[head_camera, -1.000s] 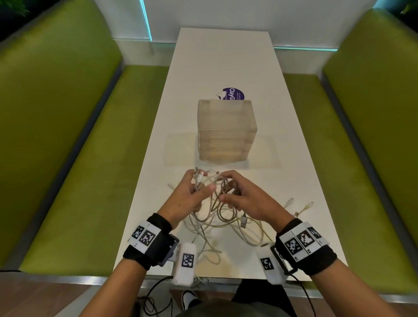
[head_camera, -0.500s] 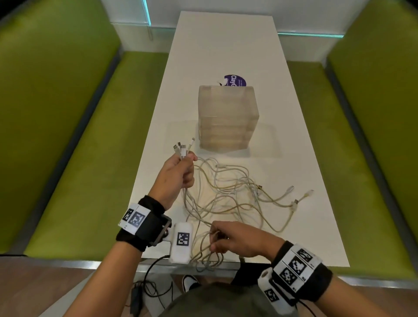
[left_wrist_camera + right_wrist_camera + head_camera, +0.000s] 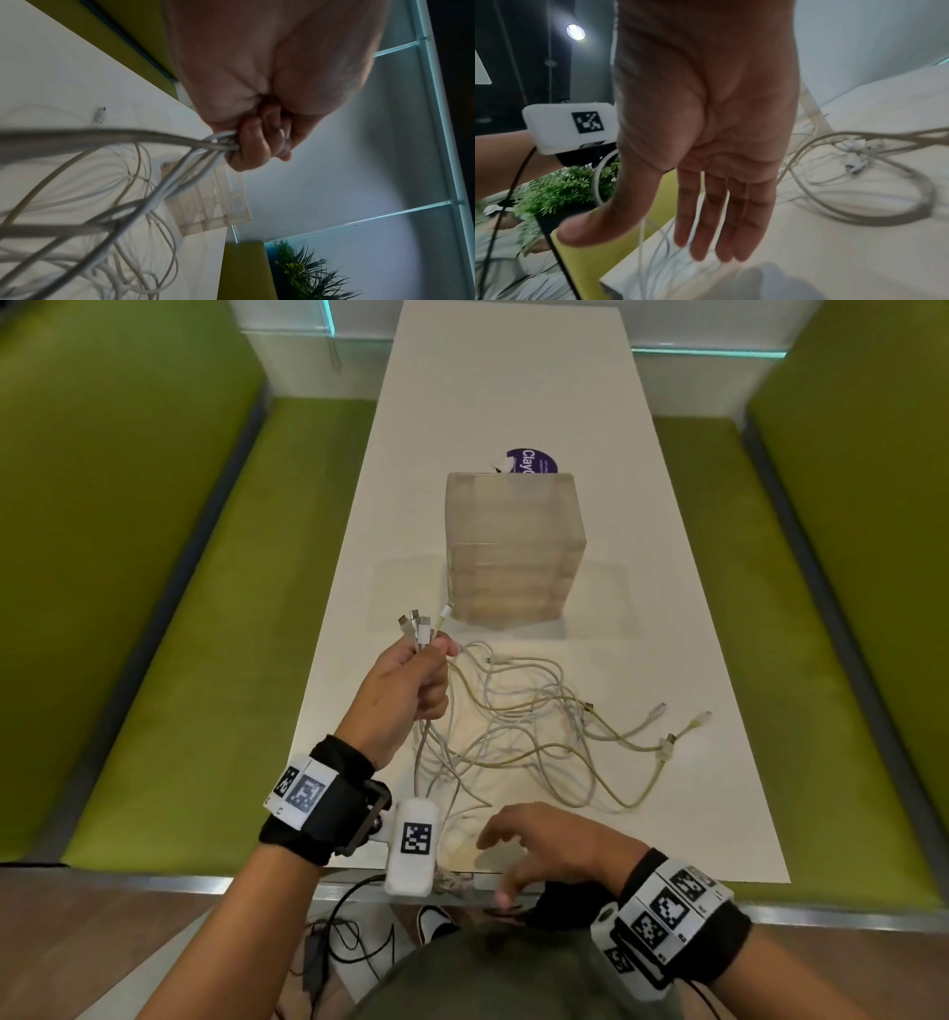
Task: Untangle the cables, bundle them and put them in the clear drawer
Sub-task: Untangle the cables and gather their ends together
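Left hand (image 3: pixel 405 690): I see it raised above the table (image 3: pixel 513 392), fingers curled tight around a bunch of cables (image 3: pixel 518 726) just below their connectors (image 3: pixel 422 625), which stick up out of the fist.
Right hand (image 3: pixel 549 845): fingers straight and spread, holding nothing, over the table's near edge above a few white strands.
Cables: most lie in loose loops on the table between my hands and the clear drawer (image 3: pixel 513 552).
Clear drawer: mid-table, closed, apart from both hands.
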A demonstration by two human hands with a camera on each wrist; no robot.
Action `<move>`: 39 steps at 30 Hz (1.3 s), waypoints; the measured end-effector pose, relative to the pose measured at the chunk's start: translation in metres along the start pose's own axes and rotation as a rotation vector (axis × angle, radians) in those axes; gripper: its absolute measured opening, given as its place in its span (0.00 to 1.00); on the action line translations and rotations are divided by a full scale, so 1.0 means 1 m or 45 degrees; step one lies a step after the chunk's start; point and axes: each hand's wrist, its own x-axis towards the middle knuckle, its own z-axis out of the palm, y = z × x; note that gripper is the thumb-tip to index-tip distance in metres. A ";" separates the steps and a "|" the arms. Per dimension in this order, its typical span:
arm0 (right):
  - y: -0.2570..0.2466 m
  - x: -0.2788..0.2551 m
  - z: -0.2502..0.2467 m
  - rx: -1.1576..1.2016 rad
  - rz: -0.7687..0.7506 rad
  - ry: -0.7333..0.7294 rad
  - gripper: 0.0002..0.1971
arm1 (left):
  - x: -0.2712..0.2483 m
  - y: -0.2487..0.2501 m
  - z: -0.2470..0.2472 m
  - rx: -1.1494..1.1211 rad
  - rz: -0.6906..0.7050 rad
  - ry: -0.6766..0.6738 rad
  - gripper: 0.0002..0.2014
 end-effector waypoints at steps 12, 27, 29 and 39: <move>-0.014 0.003 -0.005 0.332 -0.192 0.277 0.04 | -0.007 0.002 0.009 -0.022 0.003 0.005 0.11; 0.054 -0.021 -0.061 0.398 0.254 1.074 0.01 | -0.010 -0.005 0.011 0.042 0.073 -0.102 0.15; 0.082 -0.025 -0.068 0.261 0.581 1.155 0.06 | -0.009 -0.006 0.012 -0.006 0.102 -0.129 0.15; 0.118 -0.024 -0.059 0.422 1.033 1.055 0.09 | -0.003 -0.014 0.010 0.045 0.080 -0.094 0.15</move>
